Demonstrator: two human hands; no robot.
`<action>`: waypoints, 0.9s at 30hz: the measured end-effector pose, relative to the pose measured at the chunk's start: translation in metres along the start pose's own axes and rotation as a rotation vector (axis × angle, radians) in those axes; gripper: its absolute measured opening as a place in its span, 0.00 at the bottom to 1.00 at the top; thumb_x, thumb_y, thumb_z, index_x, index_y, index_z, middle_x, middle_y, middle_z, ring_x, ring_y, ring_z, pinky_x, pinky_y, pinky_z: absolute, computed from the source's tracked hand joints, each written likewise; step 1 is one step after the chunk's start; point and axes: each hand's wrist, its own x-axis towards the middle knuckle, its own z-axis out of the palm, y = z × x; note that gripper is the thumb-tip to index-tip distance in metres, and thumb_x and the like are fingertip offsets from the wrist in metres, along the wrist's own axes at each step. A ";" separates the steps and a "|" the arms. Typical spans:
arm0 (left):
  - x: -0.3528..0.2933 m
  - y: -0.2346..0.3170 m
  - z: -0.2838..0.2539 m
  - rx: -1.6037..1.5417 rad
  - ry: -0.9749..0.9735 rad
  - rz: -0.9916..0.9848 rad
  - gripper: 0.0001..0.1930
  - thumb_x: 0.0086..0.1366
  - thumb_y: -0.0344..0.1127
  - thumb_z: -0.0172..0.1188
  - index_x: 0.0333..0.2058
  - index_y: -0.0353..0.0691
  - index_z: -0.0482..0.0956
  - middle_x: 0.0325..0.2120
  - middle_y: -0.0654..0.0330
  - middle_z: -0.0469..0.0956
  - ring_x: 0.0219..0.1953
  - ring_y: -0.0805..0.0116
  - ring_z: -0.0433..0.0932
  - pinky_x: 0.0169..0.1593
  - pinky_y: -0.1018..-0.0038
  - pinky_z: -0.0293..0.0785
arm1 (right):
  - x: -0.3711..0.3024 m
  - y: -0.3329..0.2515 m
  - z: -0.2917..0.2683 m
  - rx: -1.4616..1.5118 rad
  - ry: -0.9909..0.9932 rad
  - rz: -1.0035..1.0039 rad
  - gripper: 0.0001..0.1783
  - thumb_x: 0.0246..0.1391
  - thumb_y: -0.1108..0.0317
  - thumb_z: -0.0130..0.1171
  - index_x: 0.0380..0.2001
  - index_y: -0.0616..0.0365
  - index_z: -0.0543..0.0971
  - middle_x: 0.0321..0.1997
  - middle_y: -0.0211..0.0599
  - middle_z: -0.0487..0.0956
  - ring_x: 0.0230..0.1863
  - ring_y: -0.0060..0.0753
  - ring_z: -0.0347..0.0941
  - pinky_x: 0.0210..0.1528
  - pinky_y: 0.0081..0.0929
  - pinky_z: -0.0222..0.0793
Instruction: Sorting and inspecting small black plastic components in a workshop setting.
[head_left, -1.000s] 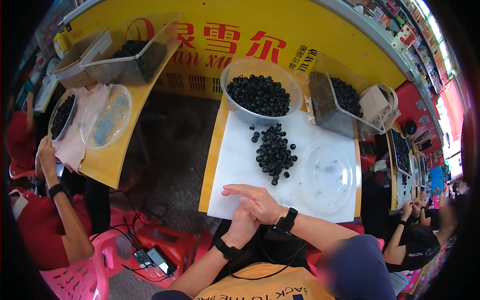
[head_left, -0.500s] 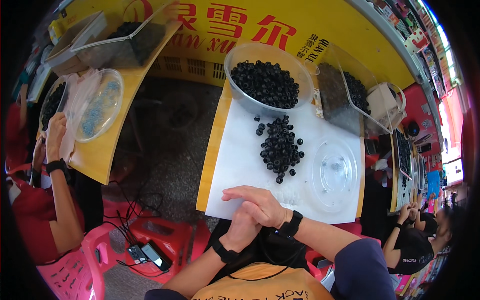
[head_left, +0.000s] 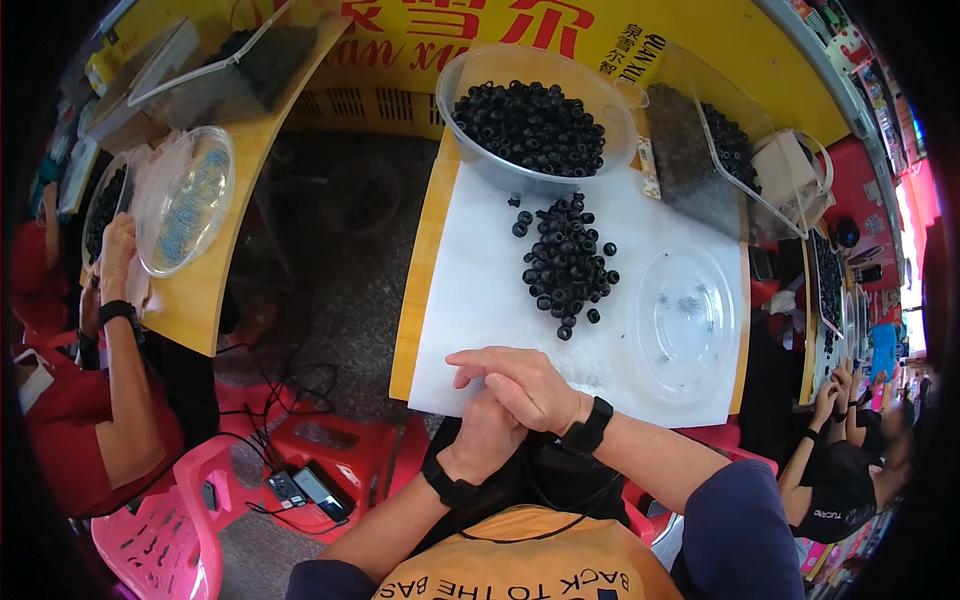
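My right hand (head_left: 535, 388) rests across my left hand (head_left: 486, 436) at the table's front edge. The right hand's fingers reach out to the left, and its thumb lies on the left hand. Fingers of the left hand are mostly hidden beneath it. No object shows in either hand. Beyond them, a loose pile of black beads (head_left: 566, 262) lies on a white sheet (head_left: 460, 300). Behind the pile stands a round clear tub (head_left: 445, 100) full of more black beads (head_left: 535, 125). To the right, a clear round lid (head_left: 686, 335) lies flat on the sheet.
A clear bin (head_left: 690, 190) of black beads and a white container (head_left: 790, 170) stand at the back right. At left, another person's hand (head_left: 118, 245) works at a yellow table (head_left: 200, 315). Pink stools (head_left: 165, 535), cables and small devices (head_left: 322, 495) are below.
The view has shifted slightly, so the table sits higher in it. My fingers on the right hand have spread a little; both hands stay together. The beads look unmoved.
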 end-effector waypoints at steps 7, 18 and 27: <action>0.012 0.011 0.002 0.085 0.048 0.059 0.09 0.55 0.22 0.66 0.36 0.33 0.82 0.33 0.52 0.80 0.36 0.56 0.82 0.38 0.68 0.78 | 0.006 -0.012 -0.009 0.274 0.273 0.101 0.21 0.70 0.62 0.42 0.55 0.64 0.77 0.48 0.41 0.83 0.50 0.31 0.77 0.56 0.28 0.70; 0.011 0.033 0.006 0.184 0.074 -0.021 0.09 0.59 0.26 0.67 0.38 0.31 0.84 0.32 0.54 0.78 0.28 0.65 0.79 0.32 0.73 0.76 | -0.096 -0.010 -0.005 -0.655 0.459 0.129 0.16 0.44 0.70 0.68 0.40 0.55 0.83 0.42 0.38 0.77 0.45 0.44 0.70 0.49 0.39 0.67; -0.001 0.042 -0.003 -0.003 0.040 -0.247 0.09 0.64 0.28 0.65 0.42 0.31 0.85 0.33 0.58 0.79 0.28 0.74 0.76 0.34 0.79 0.72 | -0.092 -0.018 -0.002 -0.474 0.472 0.188 0.10 0.49 0.71 0.67 0.37 0.58 0.83 0.33 0.36 0.81 0.38 0.40 0.74 0.43 0.34 0.69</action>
